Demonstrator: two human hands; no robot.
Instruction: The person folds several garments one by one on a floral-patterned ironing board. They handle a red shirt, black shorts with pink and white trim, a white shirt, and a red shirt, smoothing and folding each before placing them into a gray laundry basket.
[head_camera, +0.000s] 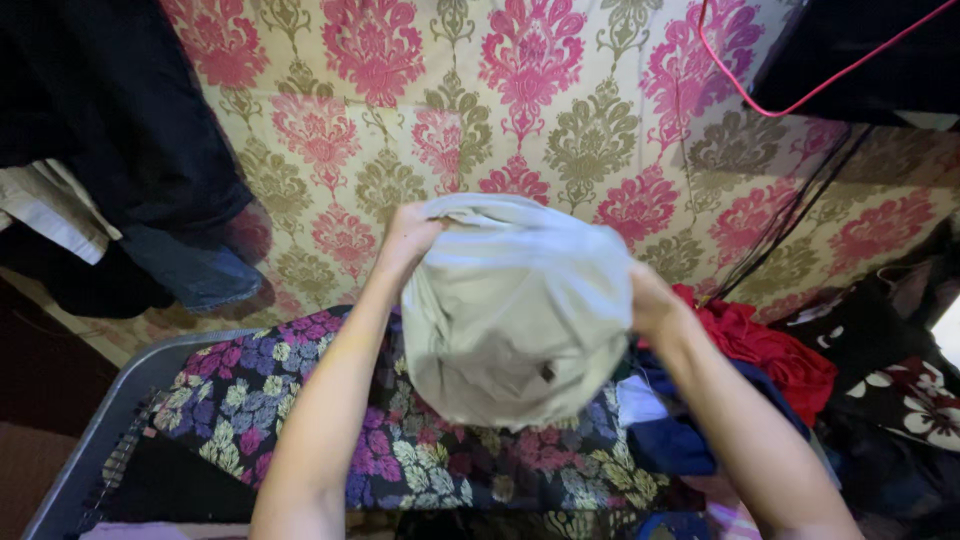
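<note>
Largest in my view is the cream wall cloth (560, 110) patterned with pink and olive damask motifs. Below it lies a dark floral fabric (400, 450) with purple and yellow flowers, draped in a grey plastic basket (110, 420). Beside it sits a crumpled red garment (770, 350). Held up between both hands is a pale beige cotton garment (515, 310). My left hand (405, 240) grips its top edge; my right hand (650, 300) clasps its side.
</note>
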